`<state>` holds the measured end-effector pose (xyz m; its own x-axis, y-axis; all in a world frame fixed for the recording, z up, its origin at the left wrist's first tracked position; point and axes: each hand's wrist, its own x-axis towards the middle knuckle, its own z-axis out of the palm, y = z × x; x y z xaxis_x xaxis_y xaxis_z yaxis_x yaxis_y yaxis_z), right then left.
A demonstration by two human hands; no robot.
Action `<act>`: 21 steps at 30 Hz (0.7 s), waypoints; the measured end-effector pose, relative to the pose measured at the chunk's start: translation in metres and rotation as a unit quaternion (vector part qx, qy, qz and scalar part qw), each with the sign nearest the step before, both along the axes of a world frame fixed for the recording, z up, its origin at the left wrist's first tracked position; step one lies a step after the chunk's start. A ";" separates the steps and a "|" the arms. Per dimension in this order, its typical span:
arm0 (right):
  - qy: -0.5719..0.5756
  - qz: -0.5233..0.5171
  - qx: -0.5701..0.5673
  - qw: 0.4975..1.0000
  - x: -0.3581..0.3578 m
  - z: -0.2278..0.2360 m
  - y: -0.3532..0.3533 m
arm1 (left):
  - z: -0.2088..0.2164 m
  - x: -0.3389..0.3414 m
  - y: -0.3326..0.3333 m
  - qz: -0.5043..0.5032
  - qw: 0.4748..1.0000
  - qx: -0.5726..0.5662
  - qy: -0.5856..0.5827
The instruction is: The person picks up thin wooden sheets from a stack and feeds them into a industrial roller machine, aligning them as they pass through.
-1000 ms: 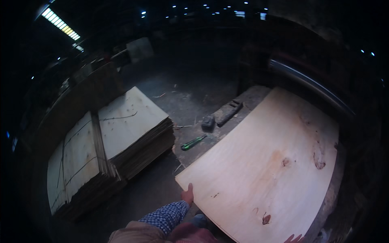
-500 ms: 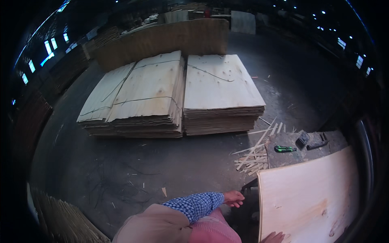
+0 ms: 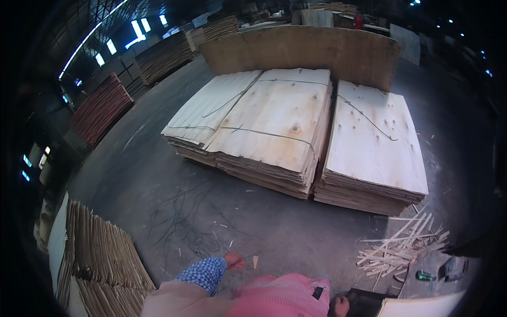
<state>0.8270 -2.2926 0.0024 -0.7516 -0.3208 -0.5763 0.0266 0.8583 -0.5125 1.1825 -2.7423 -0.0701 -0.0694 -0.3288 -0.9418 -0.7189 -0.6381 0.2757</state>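
My left hand (image 3: 234, 260) hangs over the floor with loosely bent fingers and nothing visible in it. A blue checked sleeve (image 3: 203, 274) covers that forearm. At the lower edge, my right hand (image 3: 341, 306) is small and partly cut off, beside a dark frame; its grip is unclear. Close to its right lies a pale wood veneer sheet (image 3: 422, 306), of which only the far end shows. Past that sheet, a green-and-black cutter (image 3: 424, 275) and a dark block-shaped tool (image 3: 454, 268) rest on a grey surface.
Large veneer stacks (image 3: 274, 116) stand ahead, some tied with cord, and another stack (image 3: 375, 137) is right of them. Behind them rises a long brown board (image 3: 306, 50). Thin wood strips (image 3: 398, 245) litter the floor at right. Upright veneer sheets (image 3: 105, 253) stand at lower left.
My view has swung left, so the stacks appear farther right. My right hand has come off the veneer sheet. The left arm still hangs out to the side.
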 end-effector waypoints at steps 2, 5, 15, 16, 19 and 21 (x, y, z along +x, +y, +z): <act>-0.115 0.055 0.098 0.987 -0.036 -0.046 -0.011 | -0.026 0.014 0.016 0.051 0.998 0.035 0.009; 0.001 0.088 0.064 0.994 -0.108 -0.108 -0.055 | -0.066 0.018 0.060 0.156 0.980 0.099 0.080; -0.262 -0.309 -0.218 0.888 -0.418 -0.228 -0.377 | 0.027 -0.204 -0.025 0.212 0.974 0.081 -0.019; -0.296 -0.409 -0.234 0.831 -0.441 -0.228 -0.409 | 0.040 -0.227 -0.038 0.249 0.965 0.082 0.014; -0.399 -0.493 -0.354 0.687 -0.478 -0.225 -0.489 | 0.061 -0.283 -0.071 0.267 0.957 0.069 0.091; -0.355 -0.585 -0.293 0.667 -0.487 -0.226 -0.505 | 0.062 -0.304 -0.084 0.265 0.955 0.087 0.098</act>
